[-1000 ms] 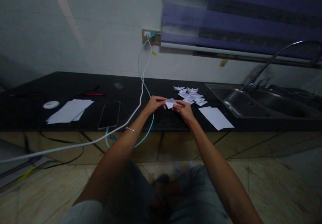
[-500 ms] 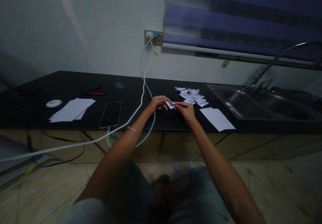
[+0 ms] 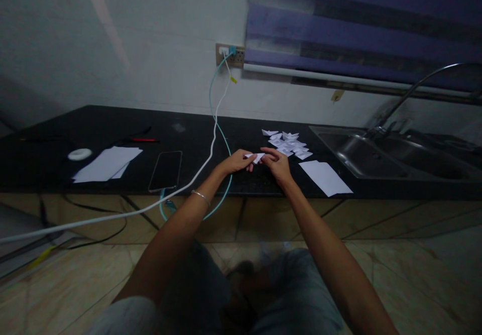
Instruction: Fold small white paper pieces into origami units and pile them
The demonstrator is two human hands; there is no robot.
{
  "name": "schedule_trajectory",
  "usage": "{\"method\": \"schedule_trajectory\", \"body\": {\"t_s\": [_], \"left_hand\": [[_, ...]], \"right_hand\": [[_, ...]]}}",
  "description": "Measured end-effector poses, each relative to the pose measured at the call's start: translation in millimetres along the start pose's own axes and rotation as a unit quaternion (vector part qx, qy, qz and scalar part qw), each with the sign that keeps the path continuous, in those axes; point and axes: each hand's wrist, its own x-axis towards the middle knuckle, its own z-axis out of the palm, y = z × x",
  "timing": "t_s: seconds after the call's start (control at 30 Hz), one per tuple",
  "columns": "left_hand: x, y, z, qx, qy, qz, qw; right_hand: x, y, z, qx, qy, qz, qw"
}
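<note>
Near frame centre, the left hand (image 3: 236,161) and right hand (image 3: 277,165) grip the paper (image 3: 259,158) between them, its long edge running crosswise.

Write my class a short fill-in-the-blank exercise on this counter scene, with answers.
1. Between the left hand and right hand is a folded piece of white ____.
2. The bracelet is worn on the ____ arm.
3. The counter beneath the phone is coloured ____.
4. The sink is nearer the ____ hand.
Answers: paper; left; black; right.
</note>
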Motion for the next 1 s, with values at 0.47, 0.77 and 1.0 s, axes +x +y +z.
{"method": "schedule_trajectory", "body": {"t_s": [0.47,0.77,1.0], "left_hand": [[-0.2,0.8,0.4,0.059,-0.018,0.01,0.998],[-2.9,1.3,-1.5,0.064,-0.035,0.019,0.997],[0.1,-1.1,-0.6,-0.017,-0.046,-0.009,0.999]], "right_hand": [[1.2,5.0,-0.4,-0.012,0.0,0.012,1.0],[0.0,4.3,-1.7,-0.038,0.02,-0.004,0.999],[-0.2,0.5,-1.7,-0.013,0.038,-0.001,0.999]]}}
